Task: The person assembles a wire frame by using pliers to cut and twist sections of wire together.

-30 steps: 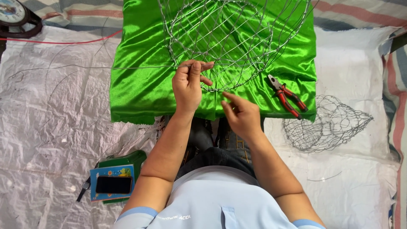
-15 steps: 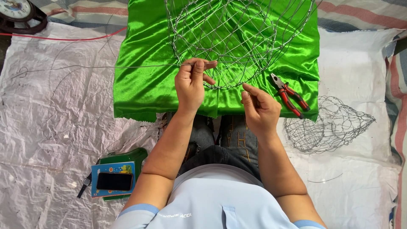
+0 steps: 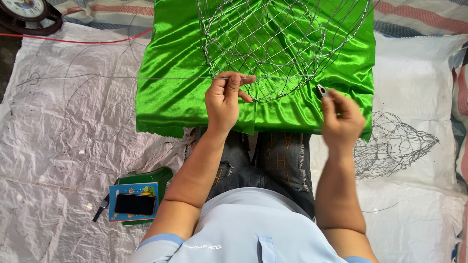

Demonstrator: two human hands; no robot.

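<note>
Wire basket frame [image 3: 273, 48] lying on green satin cloth [image 3: 175, 92] at 12 o'clock, over the knees. Left hand [image 3: 225, 100] closed narrow on a loose wire strand [image 3: 146, 78] at the frame's near rim, strand running out toward 9 o'clock. Right hand [image 3: 341, 119] at 3 o'clock, blurred, apparently closed on pliers [image 3: 321, 91]. Step judged: tying strand to rim. Next move calls for steady tension and pliers brought to the joint. Finished small wire cage [image 3: 395, 143] lying at 4 o'clock.

We see glossy, smooth green satin cloth [image 3: 170, 97] under a thin bare metal wire frame [image 3: 268, 44], on crinkled whitish plastic sheeting [image 3: 58, 146].
</note>
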